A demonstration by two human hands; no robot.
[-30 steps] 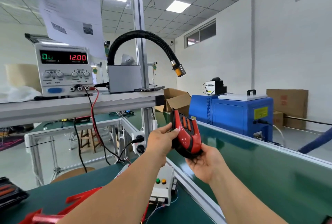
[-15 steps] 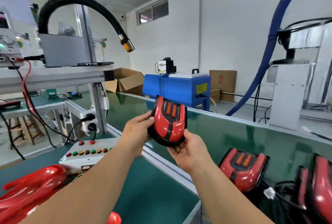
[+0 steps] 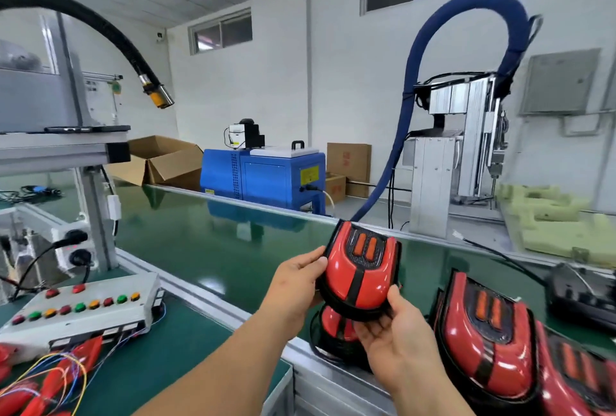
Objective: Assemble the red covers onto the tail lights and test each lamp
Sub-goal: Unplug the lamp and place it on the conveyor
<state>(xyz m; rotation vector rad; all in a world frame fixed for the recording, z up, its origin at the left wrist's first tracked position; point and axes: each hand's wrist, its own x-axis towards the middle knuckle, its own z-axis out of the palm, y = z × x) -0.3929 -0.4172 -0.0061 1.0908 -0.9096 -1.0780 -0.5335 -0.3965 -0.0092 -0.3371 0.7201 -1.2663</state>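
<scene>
Tail light (image 3: 361, 277) held over belt (image 3: 216, 249), long axis away from you, orange-strip end far. Your left hand (image 3: 293, 285) clamps left edge, right hand (image 3: 393, 339) clamps near end.

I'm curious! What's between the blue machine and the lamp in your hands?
Just the shiny green belt and its metal edge, in the head view.

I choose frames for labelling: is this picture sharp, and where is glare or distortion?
Head view: the held tail light is sharp; the tail lights at lower right are smeared and stretched; a white glare spot lies on the green conveyor belt; the wide lens tilts the aluminium post at left.
</scene>
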